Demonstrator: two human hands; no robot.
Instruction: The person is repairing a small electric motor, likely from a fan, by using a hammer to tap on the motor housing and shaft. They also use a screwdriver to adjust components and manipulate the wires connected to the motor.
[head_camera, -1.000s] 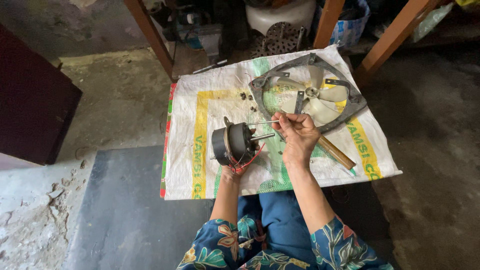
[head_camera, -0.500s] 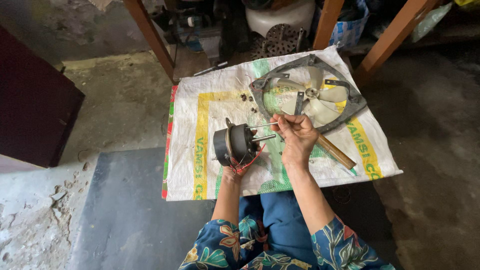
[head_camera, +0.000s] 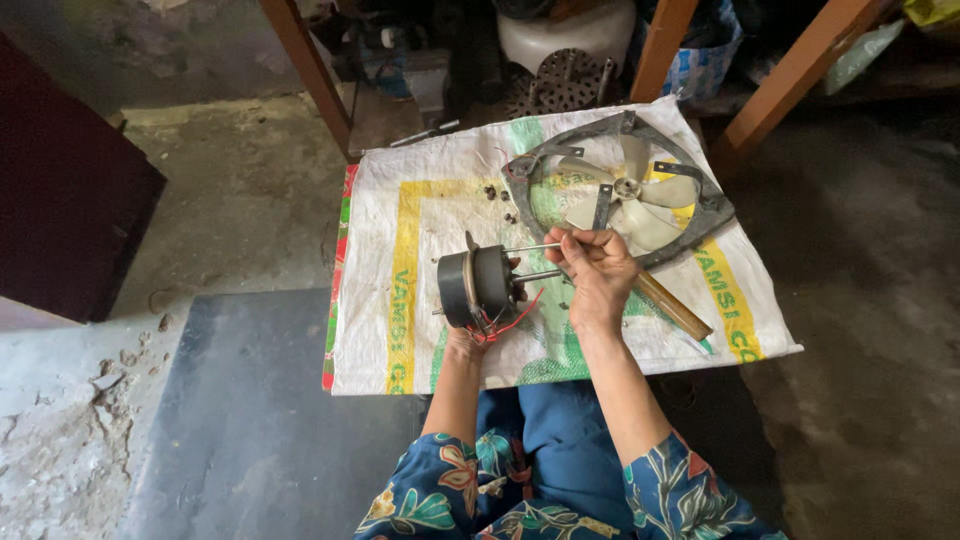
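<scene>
L to R: dark slab (head_camera: 250, 420) on floor at lower left, then woven sack (head_camera: 400, 250) spread flat as the work mat, w/ yellow + green print. L hand (head_camera: 468, 338) sits under the small fan motor (head_camera: 478, 287), mostly hidden by it; looks wrapped around the motor body from below, holding it above the sack's near edge, around mid-width. Motor lies sideways, shaft and long bolts pointing right, red wires (head_camera: 505, 322) hanging off the underside. R hand (head_camera: 595, 265) closed, fingertips pinched on a long thin bolt (head_camera: 530, 248) sticking out of the motor's right face; can't tell if a tool is in the fist. Few small dark screws/nuts (head_camera: 497, 195) loose on the sack toward far edge, just left of the grey fan frame (head_camera: 700, 210). Frame w/ pale blades (head_camera: 640, 200) lies flat at the far right corner. Wooden-handled tool (head_camera: 672, 305) on sack just right of the R hand, partly under the wrist. Wooden legs (head_camera: 310, 70) and clutter beyond far edge. To do this well, IMO: keep motor steady w/ L hand, keep bolt in line w/ its hole so it doesn't bind, mind the wires, and keep the small parts on the sack so none roll off.
</scene>
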